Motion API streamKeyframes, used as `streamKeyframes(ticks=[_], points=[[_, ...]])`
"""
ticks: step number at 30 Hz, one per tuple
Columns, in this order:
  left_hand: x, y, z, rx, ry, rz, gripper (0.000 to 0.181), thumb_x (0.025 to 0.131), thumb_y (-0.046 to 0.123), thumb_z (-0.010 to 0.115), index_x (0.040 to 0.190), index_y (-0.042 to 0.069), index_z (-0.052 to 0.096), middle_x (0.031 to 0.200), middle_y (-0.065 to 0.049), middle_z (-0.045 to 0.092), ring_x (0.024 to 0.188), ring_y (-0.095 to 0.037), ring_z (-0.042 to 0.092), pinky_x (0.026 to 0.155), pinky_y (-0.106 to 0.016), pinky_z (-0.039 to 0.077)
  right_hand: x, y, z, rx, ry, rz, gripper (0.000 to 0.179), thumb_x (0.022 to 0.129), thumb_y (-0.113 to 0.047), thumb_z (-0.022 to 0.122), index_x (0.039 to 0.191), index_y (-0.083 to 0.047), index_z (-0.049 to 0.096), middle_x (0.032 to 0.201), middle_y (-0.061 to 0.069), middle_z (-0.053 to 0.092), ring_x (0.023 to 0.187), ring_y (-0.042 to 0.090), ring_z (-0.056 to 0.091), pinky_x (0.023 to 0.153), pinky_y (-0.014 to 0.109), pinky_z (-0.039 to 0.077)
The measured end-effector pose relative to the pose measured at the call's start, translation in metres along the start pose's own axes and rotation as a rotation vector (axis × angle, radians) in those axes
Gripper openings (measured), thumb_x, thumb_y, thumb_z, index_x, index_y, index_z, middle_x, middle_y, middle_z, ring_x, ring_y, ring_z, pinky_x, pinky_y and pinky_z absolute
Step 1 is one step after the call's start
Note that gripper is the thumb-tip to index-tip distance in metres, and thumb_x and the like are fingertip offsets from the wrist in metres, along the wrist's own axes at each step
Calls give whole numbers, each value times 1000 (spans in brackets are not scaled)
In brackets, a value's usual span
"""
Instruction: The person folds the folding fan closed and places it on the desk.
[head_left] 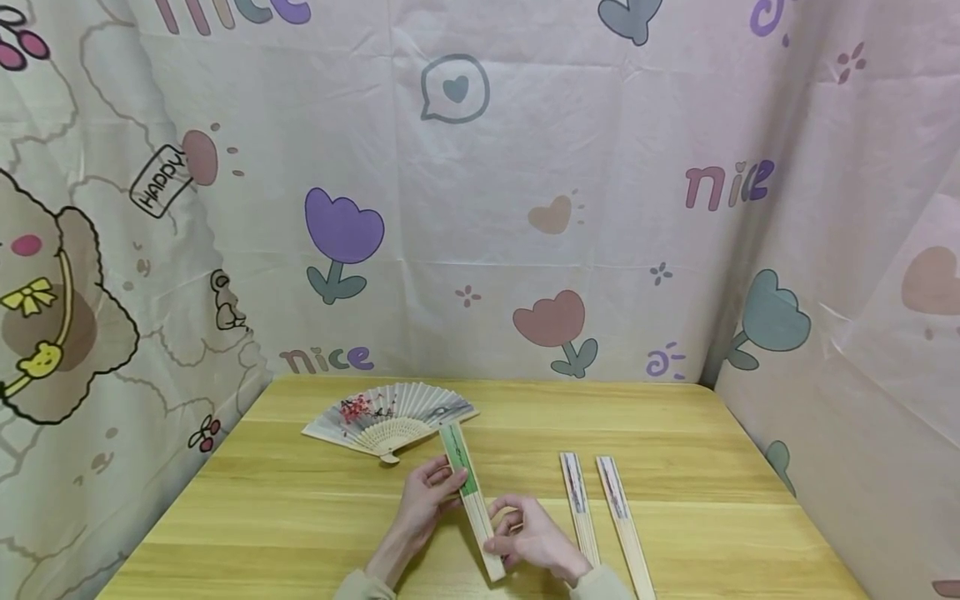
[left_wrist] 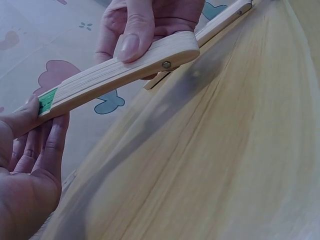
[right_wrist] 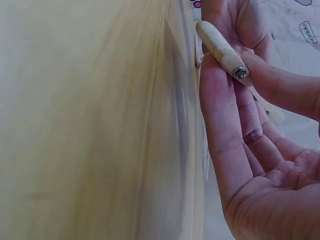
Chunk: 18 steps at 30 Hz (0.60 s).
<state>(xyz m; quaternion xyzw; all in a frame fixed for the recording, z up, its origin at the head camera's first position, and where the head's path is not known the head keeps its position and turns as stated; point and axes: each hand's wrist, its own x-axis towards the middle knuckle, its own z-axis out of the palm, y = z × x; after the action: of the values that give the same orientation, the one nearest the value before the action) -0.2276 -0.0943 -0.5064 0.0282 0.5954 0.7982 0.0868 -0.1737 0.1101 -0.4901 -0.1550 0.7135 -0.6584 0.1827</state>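
Folded fan (head_left: 476, 518), one — long axis slanting toward the far edge of the bench (head_left: 600, 408), left hand (head_left: 422, 504) pinching its green section, right hand (head_left: 531, 533) its riveted near end.

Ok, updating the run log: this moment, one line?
left hand: holds closed green folding fan; right hand: pinches its riveted end; table: open blossom fan, two closed folding fans

hands (head_left: 423, 502) hold green fan (head_left: 474, 510) | spread fan (head_left: 405, 411): left | folded pair (head_left: 574, 500): right
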Motion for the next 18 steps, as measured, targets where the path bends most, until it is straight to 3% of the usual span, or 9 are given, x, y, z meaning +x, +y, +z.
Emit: streamKeyframes(ticks=[7,13,18], points=[[0,2,1,13,-28,1,42,94,7,69,129,-11,54,90,7,71,80,-8,71,72,-21,65,-1,-1,2,3,25,35,32,83,6,74,110,3,56,77,4,66,62,14,64,53,26,64],[1,1,-1,-5,-112,3,33,98,11,64,124,-8,58,94,6,73,85,-9,72,79,-23,67,-4,-4,2,11,42,71,30,85,8,72,109,2,54,76,3,63,62,13,63,55,28,64],[3,2,-1,19,-173,1,39,100,12,62,130,-11,54,98,7,73,90,-9,72,82,-22,66,-8,-2,1,26,50,72,31,84,9,71,108,2,53,76,3,60,63,14,62,57,30,65]])
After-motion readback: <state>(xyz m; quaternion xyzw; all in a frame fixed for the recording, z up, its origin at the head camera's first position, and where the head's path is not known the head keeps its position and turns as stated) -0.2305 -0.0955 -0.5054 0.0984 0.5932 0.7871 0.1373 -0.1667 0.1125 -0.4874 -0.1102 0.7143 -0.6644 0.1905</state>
